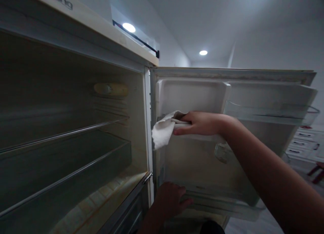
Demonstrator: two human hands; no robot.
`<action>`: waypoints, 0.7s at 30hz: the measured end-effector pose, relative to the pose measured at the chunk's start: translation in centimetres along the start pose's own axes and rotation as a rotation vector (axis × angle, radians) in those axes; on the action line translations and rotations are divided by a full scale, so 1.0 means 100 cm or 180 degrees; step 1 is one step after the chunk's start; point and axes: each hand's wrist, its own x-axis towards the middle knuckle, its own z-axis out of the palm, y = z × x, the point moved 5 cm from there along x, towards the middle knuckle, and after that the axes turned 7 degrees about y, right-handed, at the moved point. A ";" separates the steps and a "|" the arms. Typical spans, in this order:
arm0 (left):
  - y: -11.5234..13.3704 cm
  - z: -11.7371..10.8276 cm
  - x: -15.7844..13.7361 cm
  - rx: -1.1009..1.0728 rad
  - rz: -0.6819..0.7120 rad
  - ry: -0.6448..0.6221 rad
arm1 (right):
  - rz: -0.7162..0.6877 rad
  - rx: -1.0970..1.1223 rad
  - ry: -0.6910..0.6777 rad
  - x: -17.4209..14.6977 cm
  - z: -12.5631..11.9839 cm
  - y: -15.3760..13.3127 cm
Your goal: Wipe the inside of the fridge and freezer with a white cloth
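Note:
My right hand (199, 123) grips a folded white cloth (162, 134) at the inner side of the fridge door (192, 159), close to the hinge edge. Part of the cloth hangs down past my fingers. Lower down, my left hand (170, 199) is near the hinge side of the door's bottom shelf (217, 205). Its fingers are apart, and nothing shows in them; whether it touches the door I cannot tell. The door stands swung open, with its lining facing me.
On the left is the fridge interior with a glass shelf (76, 134), a clear drawer (88, 163) and a yellowish lamp cover (115, 89). A clear door shelf (265, 114) juts out at the right. White drawers (302, 143) and a reddish stool (317, 171) stand beyond.

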 end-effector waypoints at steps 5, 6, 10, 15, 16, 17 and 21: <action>-0.001 0.002 -0.002 -0.0108 0.0011 -0.0054 | 0.0029 -0.0190 0.0047 0.001 0.003 -0.008; 0.001 0.002 -0.002 -0.0101 0.0014 -0.0063 | -0.0039 -0.0286 0.0048 0.004 0.005 -0.013; 0.007 -0.001 0.000 -0.0069 -0.0064 0.0014 | -0.0310 -0.0636 0.0104 0.022 0.013 -0.035; 0.015 -0.001 0.011 0.0014 -0.0051 0.0072 | -0.0257 -0.0737 0.0371 0.034 0.013 -0.036; 0.016 -0.001 0.013 0.0009 -0.0035 0.0046 | -0.0213 -0.0661 0.0365 0.034 0.012 -0.032; 0.016 -0.001 0.014 0.0005 -0.0015 0.0024 | -0.0166 -0.0554 0.0348 0.033 0.011 -0.029; 0.015 -0.005 0.015 -0.0002 0.0066 -0.0009 | -0.0035 -0.0189 0.0228 0.020 0.005 -0.012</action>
